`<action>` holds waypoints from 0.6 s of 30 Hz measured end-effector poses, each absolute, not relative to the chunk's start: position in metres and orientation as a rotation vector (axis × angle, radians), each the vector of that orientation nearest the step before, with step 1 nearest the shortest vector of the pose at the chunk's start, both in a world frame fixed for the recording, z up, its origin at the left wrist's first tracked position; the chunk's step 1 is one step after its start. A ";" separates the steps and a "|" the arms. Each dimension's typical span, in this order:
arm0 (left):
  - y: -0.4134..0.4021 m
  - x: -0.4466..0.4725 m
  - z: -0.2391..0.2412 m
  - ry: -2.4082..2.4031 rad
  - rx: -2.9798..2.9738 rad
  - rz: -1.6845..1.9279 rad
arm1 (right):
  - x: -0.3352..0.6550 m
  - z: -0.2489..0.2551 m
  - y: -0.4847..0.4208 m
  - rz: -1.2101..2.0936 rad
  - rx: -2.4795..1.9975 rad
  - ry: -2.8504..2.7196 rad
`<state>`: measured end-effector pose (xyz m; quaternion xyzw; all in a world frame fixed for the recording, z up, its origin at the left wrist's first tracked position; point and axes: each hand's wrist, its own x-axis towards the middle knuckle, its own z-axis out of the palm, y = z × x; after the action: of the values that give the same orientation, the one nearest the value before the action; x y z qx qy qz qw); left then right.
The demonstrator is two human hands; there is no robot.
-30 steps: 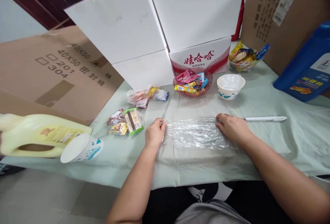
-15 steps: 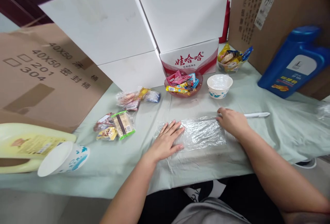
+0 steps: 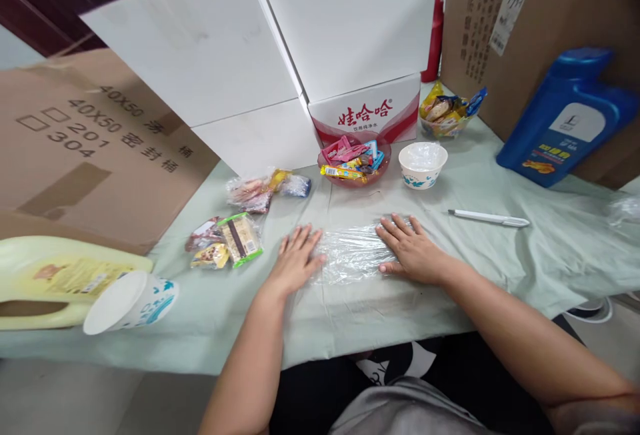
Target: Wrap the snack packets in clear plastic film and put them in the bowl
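Observation:
A sheet of clear plastic wrap (image 3: 350,253) lies crumpled on the pale green cloth (image 3: 500,255) in front of me. My left hand (image 3: 296,260) lies flat on its left end, fingers stretched out. My right hand (image 3: 411,250) presses flat on its right end, fingers spread. Neither hand holds anything. A white pen (image 3: 489,219) lies on the cloth to the right of my right hand. Behind the wrap stand a red bowl of wrapped candies (image 3: 354,159) and a white bowl (image 3: 423,165) lined with plastic.
Snack packets (image 3: 225,241) and more bagged snacks (image 3: 265,189) lie to the left. A yellow jug (image 3: 60,278) and a tipped paper cup (image 3: 131,301) sit at far left. A white carton (image 3: 365,111), brown boxes, a blue bottle (image 3: 563,118) and another snack bowl (image 3: 447,115) line the back.
My right hand slid left from the wrap's right edge near the pen and flattened on the wrap. My left hand shifted left. The wrap looks narrower between the hands.

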<state>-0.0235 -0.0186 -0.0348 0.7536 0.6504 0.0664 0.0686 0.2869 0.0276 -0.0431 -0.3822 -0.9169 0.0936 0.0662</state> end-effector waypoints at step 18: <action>-0.038 -0.014 -0.006 1.410 2.280 0.370 | 0.327 0.011 0.028 0.630 -0.766 -2.834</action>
<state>-0.0144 -0.0377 -0.0062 0.8226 0.5087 0.1336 0.2162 0.3269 0.0283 0.0114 -0.2545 -0.9416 0.2094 0.0694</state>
